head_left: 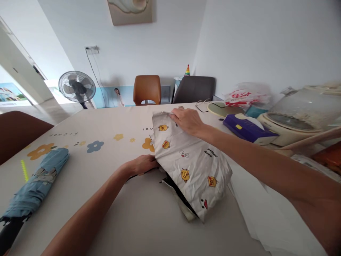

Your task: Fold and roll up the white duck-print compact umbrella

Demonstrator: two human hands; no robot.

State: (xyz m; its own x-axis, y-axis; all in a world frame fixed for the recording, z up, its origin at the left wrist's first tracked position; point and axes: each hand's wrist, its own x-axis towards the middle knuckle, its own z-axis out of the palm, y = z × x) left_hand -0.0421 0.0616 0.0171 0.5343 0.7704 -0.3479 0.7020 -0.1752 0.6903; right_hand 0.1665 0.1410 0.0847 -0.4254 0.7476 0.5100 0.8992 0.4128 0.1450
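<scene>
Duck-print umbrella [191,163]: one, white cloth with dark underside, lettered "yellow duck"; loosely gathered, at the centre of the desk [128,220], one corner pointing to the near edge.

Near left: blue umbrella [39,185], furled, its dark handle [9,233] toward the near edge; yellow-green strip [24,170] just beside it, to the left.

Near right: white sheet [255,206], beside the duck-print cloth.

Left hand [144,164]: at the left edge of the cloth, fingers partly hidden under it; how far open, and whether gripping, cannot be told.

Right hand [188,120]: at the far edge of the cloth, fingers pinched together on it.

Right, farther: purple box [249,128]; clear-domed appliance [298,110] to its right; red-lettered plastic bag [246,95] behind the box.

Beyond the desk: brown chair [147,80]; dark grey chair [197,89] to its right; standing fan [77,87], far left.

Far wall [165,46]: relief picture [130,17], one, left of centre.
</scene>
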